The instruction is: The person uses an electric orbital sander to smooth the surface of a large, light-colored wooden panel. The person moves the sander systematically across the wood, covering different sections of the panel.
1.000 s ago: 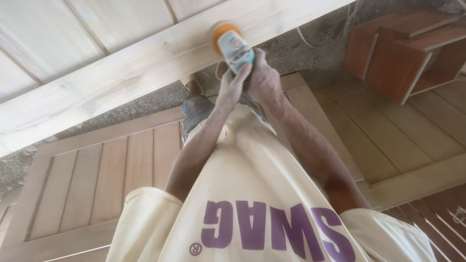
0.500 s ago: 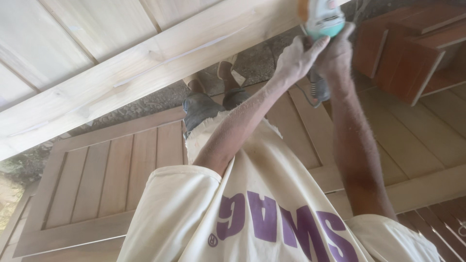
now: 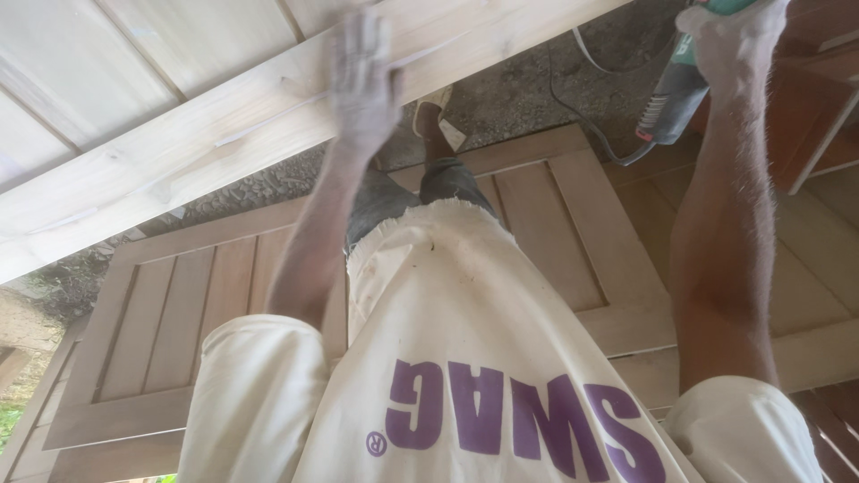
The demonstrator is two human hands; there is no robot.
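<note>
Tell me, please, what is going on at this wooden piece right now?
A person in a cream shirt works on a pale wooden panel. The left hand lies flat on its broad rail, blurred. The right hand grips a green power sander at the panel's far end, its cord trailing over the gravel. Brown wooden doors lie flat on the ground beneath.

Item: our left hand, flat on the long timber rail that runs across the raised panel in front of us. Item: our right hand, at the upper right edge, gripping a power sander, its cable trailing left. Item: panelled door, lying on the ground below, behind our arms. Item: wooden cabinet, far right.
</note>
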